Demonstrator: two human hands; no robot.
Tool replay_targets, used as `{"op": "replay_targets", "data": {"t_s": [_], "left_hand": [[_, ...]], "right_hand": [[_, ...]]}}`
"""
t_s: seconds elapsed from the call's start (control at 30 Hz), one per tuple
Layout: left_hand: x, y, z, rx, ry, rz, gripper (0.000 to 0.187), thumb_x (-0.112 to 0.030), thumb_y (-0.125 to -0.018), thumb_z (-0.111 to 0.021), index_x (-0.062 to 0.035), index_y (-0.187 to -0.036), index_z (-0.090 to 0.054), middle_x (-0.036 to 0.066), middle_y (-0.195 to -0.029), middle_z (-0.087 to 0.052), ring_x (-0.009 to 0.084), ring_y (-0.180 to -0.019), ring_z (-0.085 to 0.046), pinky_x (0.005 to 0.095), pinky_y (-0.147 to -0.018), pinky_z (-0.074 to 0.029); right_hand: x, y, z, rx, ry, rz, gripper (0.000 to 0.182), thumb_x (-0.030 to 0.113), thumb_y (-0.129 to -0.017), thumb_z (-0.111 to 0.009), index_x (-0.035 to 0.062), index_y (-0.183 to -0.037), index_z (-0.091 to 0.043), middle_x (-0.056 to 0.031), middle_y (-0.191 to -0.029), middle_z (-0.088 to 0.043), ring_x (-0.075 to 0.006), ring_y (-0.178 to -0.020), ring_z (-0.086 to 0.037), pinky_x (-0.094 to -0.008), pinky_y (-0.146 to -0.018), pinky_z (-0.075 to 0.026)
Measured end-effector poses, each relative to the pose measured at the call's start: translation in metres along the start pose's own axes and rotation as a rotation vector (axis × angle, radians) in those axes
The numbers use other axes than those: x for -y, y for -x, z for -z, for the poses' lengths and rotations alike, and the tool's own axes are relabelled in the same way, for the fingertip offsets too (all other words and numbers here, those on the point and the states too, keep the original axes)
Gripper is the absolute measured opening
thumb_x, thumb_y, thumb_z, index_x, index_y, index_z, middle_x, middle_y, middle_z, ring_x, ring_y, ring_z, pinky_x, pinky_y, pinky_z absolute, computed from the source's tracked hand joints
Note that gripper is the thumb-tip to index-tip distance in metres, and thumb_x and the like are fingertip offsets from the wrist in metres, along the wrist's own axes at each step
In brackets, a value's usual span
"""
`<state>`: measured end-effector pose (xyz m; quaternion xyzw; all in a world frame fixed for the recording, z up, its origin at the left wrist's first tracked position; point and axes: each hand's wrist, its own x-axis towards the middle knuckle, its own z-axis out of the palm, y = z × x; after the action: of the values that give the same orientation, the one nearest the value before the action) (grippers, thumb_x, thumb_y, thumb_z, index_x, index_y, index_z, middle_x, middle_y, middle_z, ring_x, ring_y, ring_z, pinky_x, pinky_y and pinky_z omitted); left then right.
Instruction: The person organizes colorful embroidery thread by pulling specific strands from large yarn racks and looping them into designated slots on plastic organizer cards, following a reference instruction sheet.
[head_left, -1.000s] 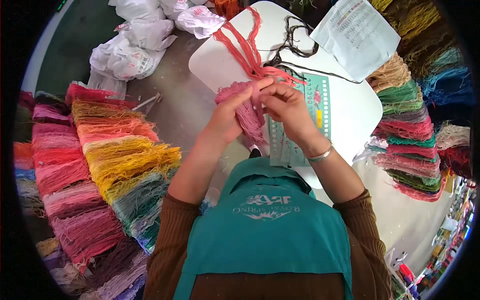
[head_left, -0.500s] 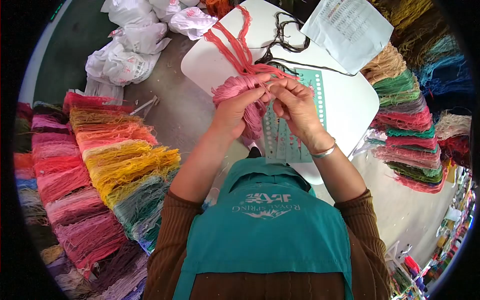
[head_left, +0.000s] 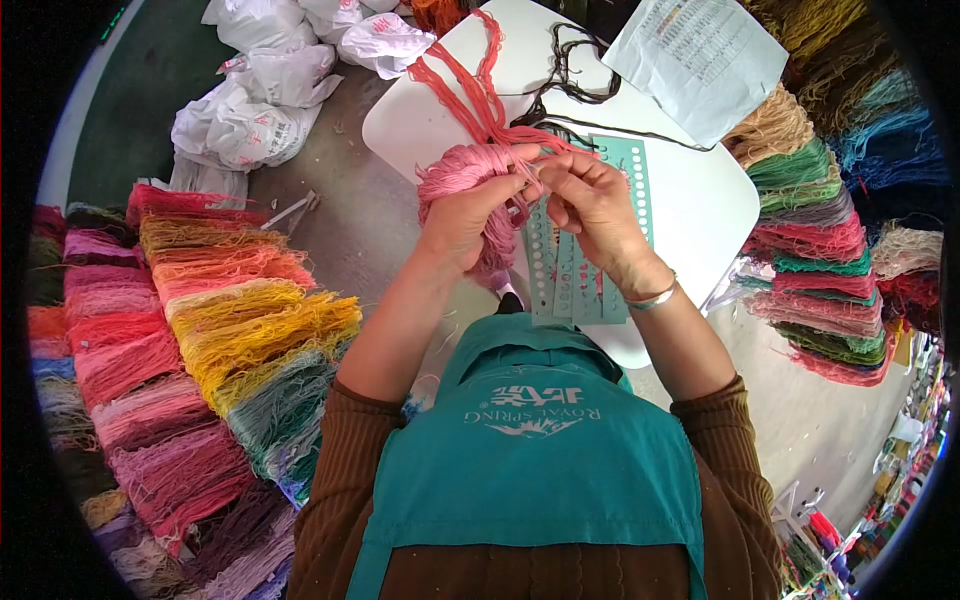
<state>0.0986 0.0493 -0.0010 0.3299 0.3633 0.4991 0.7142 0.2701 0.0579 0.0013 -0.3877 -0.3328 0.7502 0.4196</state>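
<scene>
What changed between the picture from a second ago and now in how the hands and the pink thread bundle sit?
The pink thread bundle now sits bunched higher over the left hand, with less hanging below it. The right hand keeps pinching strands at the bundle's top and has barely shifted. The view itself moved slightly, then settled. The green hole card, red strands, printed sheet and white table stayed put.

A soft, matt bundle of pink thread [head_left: 462, 180], fibrous and loosely stranded, is gripped in the fingers of the left hand [head_left: 462, 222]. A few of its strands are pinched at the fingertips of the right hand [head_left: 590, 200]. Just beyond the fingers, matt coral yarn [head_left: 470, 90] is laid on a smooth white table [head_left: 700, 200]. Under the fingers, a smooth teal plastic card [head_left: 590, 285] with punched holes is seen. A shiny metal bangle [head_left: 655, 297] is worn at the right wrist.
</scene>
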Motion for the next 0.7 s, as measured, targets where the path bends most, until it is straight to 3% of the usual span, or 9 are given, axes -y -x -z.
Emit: {"op": "replay_targets", "data": {"t_s": [0.27, 0.7], "left_hand": [[0.0005, -0.0007, 0.0023, -0.014, -0.124, -0.060, 0.033, -0.004, -0.085, -0.059, 0.0049, -0.118, -0.059, 0.008, -0.100, -0.065, 0.0130, -0.089, -0.061, 0.0273, -0.080, -0.049], [0.0016, -0.0006, 0.0007, -0.051, -0.056, -0.079, 0.031, -0.006, -0.088, -0.059, 0.0041, -0.117, -0.059, 0.007, -0.102, -0.064, 0.0119, -0.088, -0.059, 0.0256, -0.080, -0.048]], "right_hand": [[-0.0014, -0.0022, 0.0005, 0.010, 0.092, 0.020, 0.004, 0.007, -0.085, -0.066, 0.0058, -0.089, -0.065, -0.0016, -0.077, -0.066, -0.0034, -0.055, -0.048, -0.0176, -0.046, -0.033], [0.0005, -0.0004, -0.0057, 0.010, 0.018, 0.032, 0.002, 0.005, -0.086, -0.064, 0.0062, -0.088, -0.065, -0.0026, -0.078, -0.068, -0.0034, -0.054, -0.048, -0.0168, -0.045, -0.031]]}}
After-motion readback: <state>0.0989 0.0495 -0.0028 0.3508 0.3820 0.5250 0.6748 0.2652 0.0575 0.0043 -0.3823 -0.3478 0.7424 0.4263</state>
